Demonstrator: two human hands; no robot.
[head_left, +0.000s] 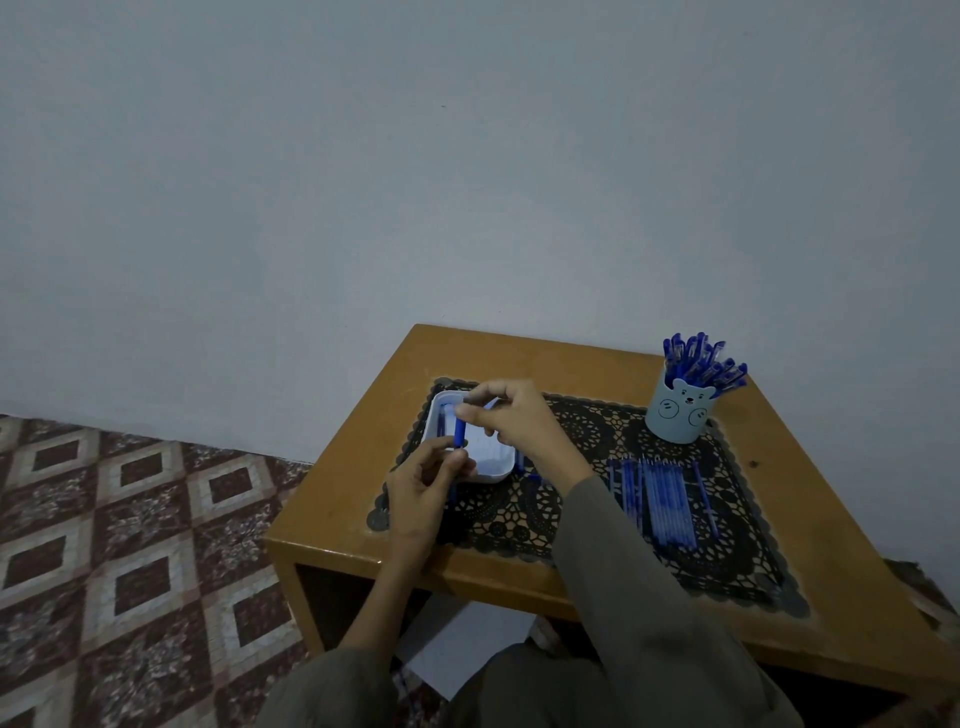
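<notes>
Left hand (421, 499) and right hand (514, 415) pinch one blue pen (459, 431) over a white tray (493, 470). A row of blue pens (665, 499) lies on the mat, and the full bear cup (675, 415) suggests much work is left.

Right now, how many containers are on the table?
2. A white tray sits at the left end of the mat; a bear-faced cup holding blue pens stands at its far right corner. Covered parts might hide more.

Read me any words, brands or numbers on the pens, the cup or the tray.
None can be read.
The light blue cup: only a drawn bear face.
The blue pen pinched by left hand and right hand: print too small.
The pens in the cup, the pens on the mat: too small.
The white tray: no marking seen.
</notes>
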